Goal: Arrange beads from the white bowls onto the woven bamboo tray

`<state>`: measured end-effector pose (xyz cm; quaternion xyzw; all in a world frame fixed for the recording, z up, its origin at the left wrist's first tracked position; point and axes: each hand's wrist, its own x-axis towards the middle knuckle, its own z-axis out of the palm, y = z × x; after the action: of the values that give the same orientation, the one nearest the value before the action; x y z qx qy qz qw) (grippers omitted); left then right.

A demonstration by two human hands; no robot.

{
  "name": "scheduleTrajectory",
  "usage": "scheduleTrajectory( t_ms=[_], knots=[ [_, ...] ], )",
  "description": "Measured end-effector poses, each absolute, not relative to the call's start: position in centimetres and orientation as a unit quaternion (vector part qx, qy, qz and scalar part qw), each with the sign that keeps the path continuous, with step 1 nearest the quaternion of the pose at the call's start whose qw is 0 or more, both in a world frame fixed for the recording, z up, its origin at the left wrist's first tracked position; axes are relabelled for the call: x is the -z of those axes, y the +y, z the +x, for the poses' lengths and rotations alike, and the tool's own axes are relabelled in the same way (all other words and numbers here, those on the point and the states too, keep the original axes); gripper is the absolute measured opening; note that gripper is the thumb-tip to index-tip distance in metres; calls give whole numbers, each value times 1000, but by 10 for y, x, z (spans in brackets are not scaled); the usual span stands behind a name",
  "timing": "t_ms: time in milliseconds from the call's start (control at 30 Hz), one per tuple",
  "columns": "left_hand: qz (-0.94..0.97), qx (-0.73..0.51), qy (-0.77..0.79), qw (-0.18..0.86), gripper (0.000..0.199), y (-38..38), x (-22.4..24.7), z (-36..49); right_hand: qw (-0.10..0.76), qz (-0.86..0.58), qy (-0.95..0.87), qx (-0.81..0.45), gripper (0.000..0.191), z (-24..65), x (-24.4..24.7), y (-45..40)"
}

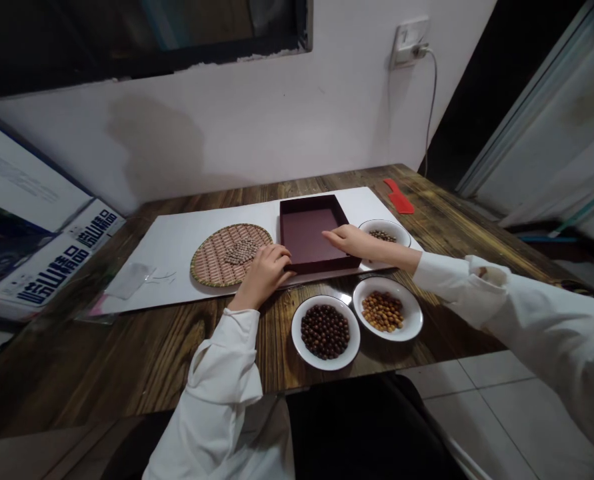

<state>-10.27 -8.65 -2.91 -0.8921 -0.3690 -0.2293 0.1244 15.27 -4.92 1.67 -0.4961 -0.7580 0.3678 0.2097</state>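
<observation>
A dark maroon open box [309, 230] lies on a white board [177, 233]. My left hand [267, 270] is at the box's near left corner, its fingers curled and close together; what they grip, if anything, is hidden. Over the box's right part is my right hand [349, 241], fingers closed together, with nothing clear to see in them. A round woven tray [209, 259] with pale beads [241, 251] stands left of the box. Near the table's front edge are a white bowl of dark beads [325, 331] and a white bowl of orange-brown beads [383, 311].
Partly behind my right forearm sits a third white bowl with brownish beads [383, 235]. A red comb-like tool [399, 198] lies at the back right. Clear plastic bags [130, 280] rest on the board's left end. Printed cartons [51, 267] stand at the far left.
</observation>
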Motion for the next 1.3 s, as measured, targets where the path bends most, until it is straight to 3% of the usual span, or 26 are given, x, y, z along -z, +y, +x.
scheduleTrajectory(
  t_ms=[300,467,767,933,1133,1300],
  knots=[
    [-893,226,-372,114,16,-86,29,-103,244,-393,-550,-695,34,162,-35,-93],
    [-892,224,-379,105,13,-88,28,-103,295,-321,-268,-859,27,166,-25,-101],
    [-889,219,-395,78,10,-90,26,-101,308,-249,-260,-881,19,174,-14,-96],
    [-890,212,-397,74,9,-91,24,-101,187,-203,-359,-891,23,188,-2,-87],
    [-894,208,-388,83,9,-91,24,-102,166,-173,-446,-862,28,200,-4,-88],
    [-895,212,-384,74,11,-90,26,-104,58,-177,-522,-832,31,209,-10,-87]
  ],
)
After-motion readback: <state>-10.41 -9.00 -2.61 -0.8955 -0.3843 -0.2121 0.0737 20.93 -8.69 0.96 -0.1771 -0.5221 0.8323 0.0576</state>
